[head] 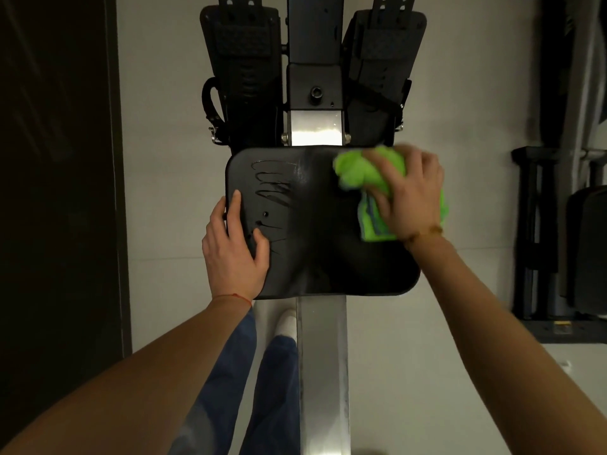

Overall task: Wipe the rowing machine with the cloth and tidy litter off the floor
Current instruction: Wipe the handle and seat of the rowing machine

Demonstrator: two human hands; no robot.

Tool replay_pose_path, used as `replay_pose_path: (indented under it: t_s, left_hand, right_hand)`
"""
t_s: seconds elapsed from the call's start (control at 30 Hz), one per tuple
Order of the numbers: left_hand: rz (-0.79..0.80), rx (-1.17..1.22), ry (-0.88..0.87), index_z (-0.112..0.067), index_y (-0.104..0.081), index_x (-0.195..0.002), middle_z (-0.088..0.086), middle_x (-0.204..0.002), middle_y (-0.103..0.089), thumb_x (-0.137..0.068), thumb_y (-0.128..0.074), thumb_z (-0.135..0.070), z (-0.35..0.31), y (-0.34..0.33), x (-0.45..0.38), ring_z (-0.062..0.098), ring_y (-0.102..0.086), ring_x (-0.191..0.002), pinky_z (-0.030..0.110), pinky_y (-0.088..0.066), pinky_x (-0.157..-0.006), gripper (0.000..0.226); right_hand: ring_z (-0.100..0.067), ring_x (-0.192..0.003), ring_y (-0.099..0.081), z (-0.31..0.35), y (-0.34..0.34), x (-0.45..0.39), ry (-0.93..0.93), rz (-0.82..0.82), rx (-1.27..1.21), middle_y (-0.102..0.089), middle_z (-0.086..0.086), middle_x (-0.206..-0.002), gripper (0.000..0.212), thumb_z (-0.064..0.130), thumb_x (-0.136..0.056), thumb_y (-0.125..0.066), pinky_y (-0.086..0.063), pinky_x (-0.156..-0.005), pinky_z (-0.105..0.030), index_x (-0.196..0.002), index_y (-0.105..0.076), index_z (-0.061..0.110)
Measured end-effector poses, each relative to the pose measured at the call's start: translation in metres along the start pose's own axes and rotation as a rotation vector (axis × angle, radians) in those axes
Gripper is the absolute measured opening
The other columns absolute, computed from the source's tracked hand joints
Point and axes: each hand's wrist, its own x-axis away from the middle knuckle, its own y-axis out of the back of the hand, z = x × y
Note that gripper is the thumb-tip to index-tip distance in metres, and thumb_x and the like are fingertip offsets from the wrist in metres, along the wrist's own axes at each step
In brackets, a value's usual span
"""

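Observation:
The rowing machine's black seat [315, 231] sits on a steel rail [323, 372] in the middle of the view, with wet streaks on its left half. My right hand [407, 192] presses a bunched green cloth [358, 172] onto the seat's far right corner, fingers curled over it. My left hand [235, 251] grips the seat's left edge, thumb lying on top. Two black footrests with straps [243, 70] stand beyond the seat.
Pale floor lies on both sides of the rail. A dark wall panel [56, 192] runs along the left. Black gym equipment [565, 241] stands at the right. My legs in blue trousers and a white shoe [285, 323] are left of the rail.

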Motion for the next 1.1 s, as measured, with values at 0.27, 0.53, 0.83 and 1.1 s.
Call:
replay_pose_path:
  t_s: [0.27,0.53,0.83,1.1]
  left_hand:
    - [-0.013,0.011,-0.01,-0.021,-0.022,-0.15,0.011,-0.146,-0.035,-0.092,-0.045,-0.029,0.0,0.0,-0.001,0.025,-0.041,-0.131,0.04,-0.04,-0.107,0.062]
    - [-0.014,0.007,-0.014,-0.021,-0.022,-0.15,0.01,-0.146,-0.035,-0.092,-0.046,-0.028,0.001,-0.001,-0.001,0.024,-0.041,-0.131,0.04,-0.04,-0.107,0.063]
    - [-0.016,0.056,0.002,-0.024,-0.021,-0.15,0.007,-0.148,-0.033,-0.094,-0.037,-0.023,0.002,-0.002,-0.001,0.022,-0.041,-0.131,0.041,-0.04,-0.108,0.058]
    - [-0.027,0.119,0.016,-0.024,-0.024,-0.149,0.003,-0.149,-0.033,-0.094,-0.038,-0.024,0.004,-0.001,-0.001,0.019,-0.041,-0.131,0.039,-0.04,-0.108,0.057]
  right_hand:
    - [-0.035,-0.108,-0.04,0.055,-0.006,0.095,0.147,0.093,-0.024,-0.04,-0.013,-0.124,0.054,0.046,-0.084,-0.057,-0.039,-0.084,-0.043,-0.136,-0.046,0.036]
    - [-0.03,-0.107,-0.041,0.07,-0.018,0.024,0.035,0.029,-0.053,-0.05,-0.011,-0.128,0.047,0.046,-0.087,-0.053,-0.038,-0.083,-0.04,-0.133,-0.048,0.038]
    - [-0.029,-0.109,-0.04,0.111,-0.019,0.102,0.18,0.109,-0.147,-0.04,-0.008,-0.126,0.053,0.044,-0.082,-0.062,-0.045,-0.084,-0.041,-0.131,-0.043,0.037]
    - [-0.032,-0.107,-0.045,0.128,-0.02,-0.02,-0.02,0.02,-0.09,-0.05,-0.011,-0.127,0.044,0.041,-0.084,-0.057,-0.037,-0.083,-0.04,-0.128,-0.05,0.038]
